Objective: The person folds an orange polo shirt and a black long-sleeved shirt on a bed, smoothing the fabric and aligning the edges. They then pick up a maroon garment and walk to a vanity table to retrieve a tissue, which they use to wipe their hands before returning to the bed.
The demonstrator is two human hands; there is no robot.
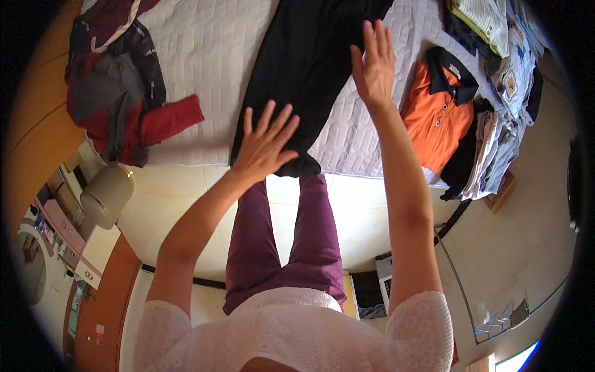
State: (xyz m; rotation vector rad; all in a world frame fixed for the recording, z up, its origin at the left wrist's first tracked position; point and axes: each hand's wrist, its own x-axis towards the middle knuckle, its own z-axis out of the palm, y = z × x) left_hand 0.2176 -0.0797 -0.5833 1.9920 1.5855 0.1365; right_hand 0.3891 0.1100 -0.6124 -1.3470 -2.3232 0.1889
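Note:
A long black garment (302,69), perhaps trousers, lies stretched out on the quilted mattress (209,60) in front of me, its far end beyond the picture's top. My left hand (265,142) is over the garment's near end with fingers spread, holding nothing. My right hand (375,65) is farther up, at the garment's right edge, palm down with the fingers straight and the thumb apart. Nothing is gripped in it. Whether either palm presses on the cloth cannot be told from above.
Red, grey and black clothing (116,88) is heaped at the left. An orange polo shirt (437,116) with a black collar lies at the right, beside folded clothes (492,149) along the mattress edge. A round stool (104,195) and a vanity table (69,228) stand at the lower left.

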